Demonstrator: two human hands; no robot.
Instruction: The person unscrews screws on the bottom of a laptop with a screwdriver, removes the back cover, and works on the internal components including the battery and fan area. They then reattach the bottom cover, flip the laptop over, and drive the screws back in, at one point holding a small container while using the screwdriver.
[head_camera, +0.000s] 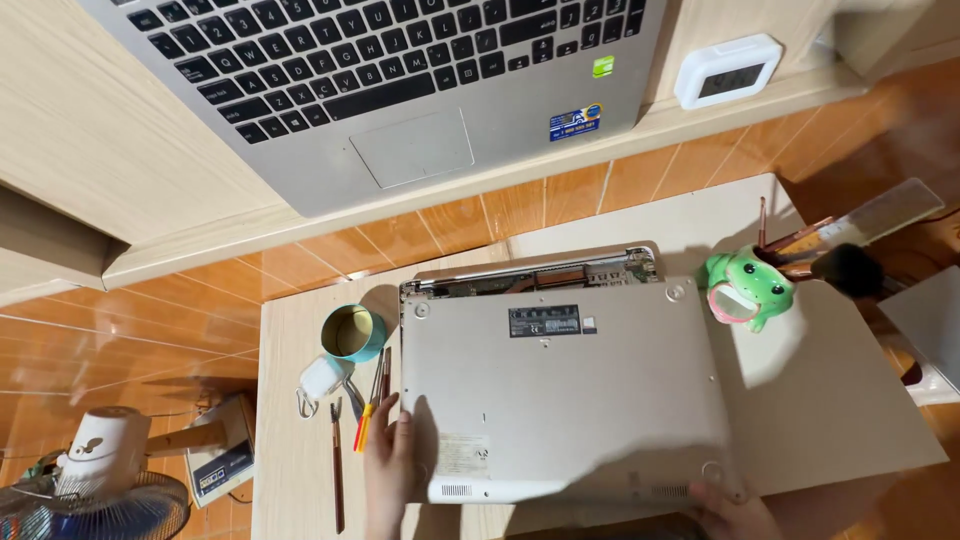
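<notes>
So here a person has a silver laptop (560, 390) lying upside down on a low pale bench (300, 470), with its bottom cover (570, 400) slid a bit toward them, so a strip of the insides (540, 277) shows along the far edge.

The left hand (388, 470) is at the near left corner of the cover, palm flat along the edge, fingers (392, 425) stretched out and resting against it rather than curled around anything. The right hand (730, 510) is at the near right corner, mostly cut off by the bottom of the view; its fingertips touch the cover's edge, but I can't tell whether they're gripping it or just pressing.

Just left of the laptop there's a teal cup (352, 333), a small white charger-looking block (322, 378), and a few thin tools (372, 395) lying side by side, one with an orange and yellow handle. A longer brown stick (337, 465) lies further left.

On the far right corner sits a green frog pen holder (748, 288) with brushes and a clear ruler (870, 222) poking out.

Up top, a second open laptop (400, 90) rests on a wooden shelf, next to a small white clock (728, 70). A fan (95, 480) stands on the tiled floor at the lower left.
</notes>
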